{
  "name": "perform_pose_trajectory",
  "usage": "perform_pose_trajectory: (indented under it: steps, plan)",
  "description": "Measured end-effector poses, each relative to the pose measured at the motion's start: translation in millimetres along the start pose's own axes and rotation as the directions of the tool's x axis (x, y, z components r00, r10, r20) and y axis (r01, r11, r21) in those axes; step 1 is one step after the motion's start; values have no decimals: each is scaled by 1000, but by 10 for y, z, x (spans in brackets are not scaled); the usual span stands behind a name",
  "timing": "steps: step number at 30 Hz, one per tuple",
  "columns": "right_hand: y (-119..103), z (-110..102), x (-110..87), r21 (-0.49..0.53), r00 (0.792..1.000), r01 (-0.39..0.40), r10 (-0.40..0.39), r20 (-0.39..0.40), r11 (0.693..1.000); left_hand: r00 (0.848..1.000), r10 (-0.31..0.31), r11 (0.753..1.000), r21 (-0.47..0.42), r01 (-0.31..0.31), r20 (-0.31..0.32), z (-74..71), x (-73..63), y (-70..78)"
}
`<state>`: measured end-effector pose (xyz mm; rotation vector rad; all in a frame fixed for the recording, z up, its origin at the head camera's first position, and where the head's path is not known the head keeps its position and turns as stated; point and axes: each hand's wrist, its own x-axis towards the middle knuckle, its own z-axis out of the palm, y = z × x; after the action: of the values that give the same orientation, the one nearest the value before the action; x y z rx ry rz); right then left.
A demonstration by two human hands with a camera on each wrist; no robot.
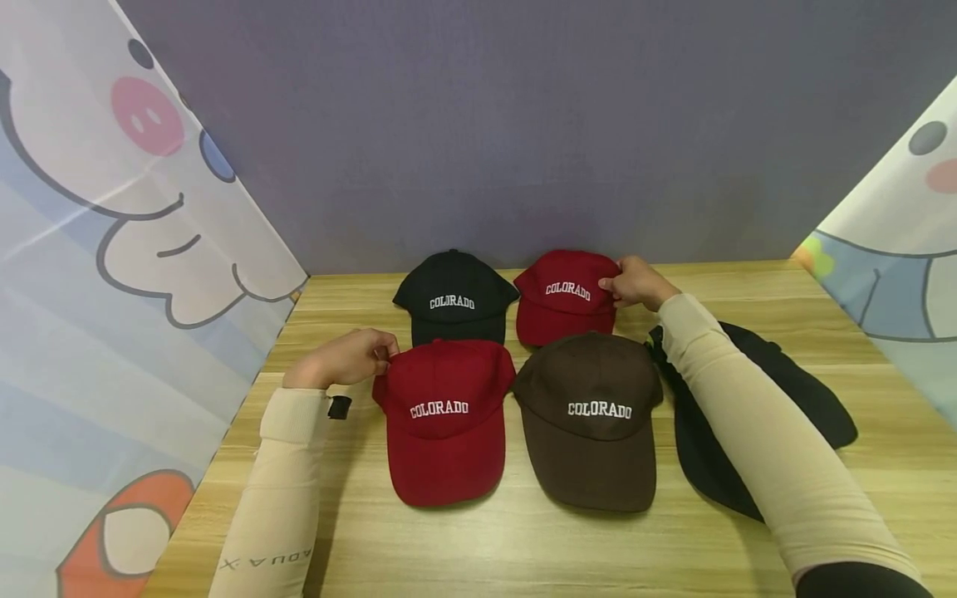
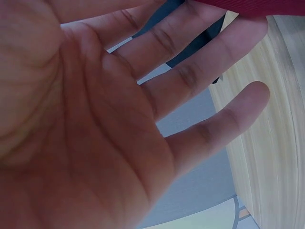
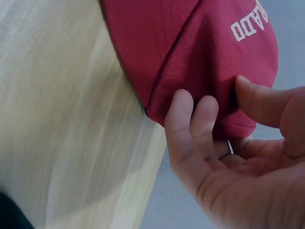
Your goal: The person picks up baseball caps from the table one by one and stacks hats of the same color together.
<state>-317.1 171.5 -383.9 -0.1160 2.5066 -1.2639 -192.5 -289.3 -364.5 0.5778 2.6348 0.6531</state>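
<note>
Five baseball caps lie on a wooden table. My left hand [image 1: 347, 357] pinches the left rim of the front red cap [image 1: 446, 448], whose peak points toward me. In the left wrist view its other fingers [image 2: 209, 129] are spread, below a bit of red cloth [image 2: 267, 6]. Farther back, my right hand [image 1: 639, 282] grips the right side of a second red cap [image 1: 566, 311], thumb on the crown. The right wrist view shows the fingers [image 3: 180, 112] against this cap's side. A black cap [image 1: 452, 282] sits left of it, partly hidden by the front red cap.
A brown cap [image 1: 591, 465] lies right of the front red cap. Under my right forearm is another black cap [image 1: 792, 390], partly covered. A grey panel [image 1: 523, 124] rises behind the table [image 1: 359, 515], with cartoon-printed sheets [image 1: 67, 274] at both sides. A small black piece [image 1: 339, 407] shows beside my left wrist.
</note>
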Motion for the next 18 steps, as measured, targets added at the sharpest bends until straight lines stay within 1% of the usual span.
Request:
perform_pose_trajectory:
  steps: [10, 13, 18]
  plan:
    - [43, -63, 10, 24, 999, -16, 17, -29, 1000, 1000, 13, 1000, -3, -13, 0, -2, 19, -7]
    - [35, -74, -6, 79, 999, -23, 26, -35, 997, 1000, 14, 1000, 2, -14, 1, 1, 29, -10]
    - [24, -78, -24, 199, 998, -13, 26, -62, 980, 1000, 15, 1000, 21, -15, 0, 2, 45, -21]
